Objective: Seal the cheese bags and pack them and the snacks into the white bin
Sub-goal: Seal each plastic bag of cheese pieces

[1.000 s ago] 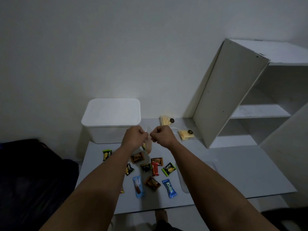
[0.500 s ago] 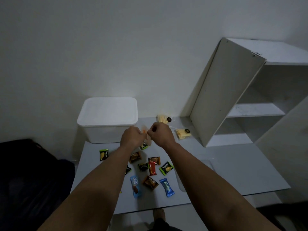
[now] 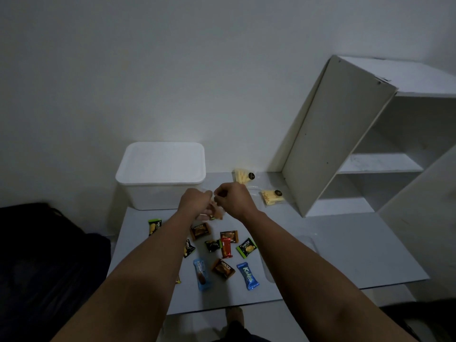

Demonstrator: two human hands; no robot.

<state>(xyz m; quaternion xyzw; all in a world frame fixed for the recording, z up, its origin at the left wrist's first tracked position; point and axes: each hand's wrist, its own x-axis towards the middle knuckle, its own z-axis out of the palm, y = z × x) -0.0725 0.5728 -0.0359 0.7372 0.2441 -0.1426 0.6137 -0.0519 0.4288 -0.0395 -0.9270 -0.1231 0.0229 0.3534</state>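
Head view: both hands are raised together over the far part of the grey surface (image 3: 345,255), knuckles nearly touching. The left hand (image 3: 195,202) and the right hand (image 3: 234,199) have their fingers curled and pinch the top edge of a clear cheese bag (image 3: 217,212), which hangs between and just below them; its orange-yellow contents show in the gap between the two wrists.

Beyond the left hand, at the back of the surface against the wall, stands the white bin (image 3: 160,176), seen from above with its pale top facing the camera. Beyond the right hand lie two more cheese bags: one with a dark round sticker (image 3: 243,175) near the wall, and a second one (image 3: 271,197) further to the right, just beside the foot of a leaning white shelf unit (image 3: 340,134).

Below the hands, nearer the person, the wrapped snacks are scattered flat on the surface. A green packet (image 3: 154,227) lies left of the left forearm. Between the forearms lie a brown packet (image 3: 200,230), another brown one (image 3: 229,236), a black packet (image 3: 212,245), a red bar (image 3: 226,248), a green and black packet (image 3: 246,248), a light blue bar (image 3: 201,274), a brown Nextar packet (image 3: 223,267) and a blue bar (image 3: 248,276). A further black packet (image 3: 188,248) is partly hidden by the left forearm
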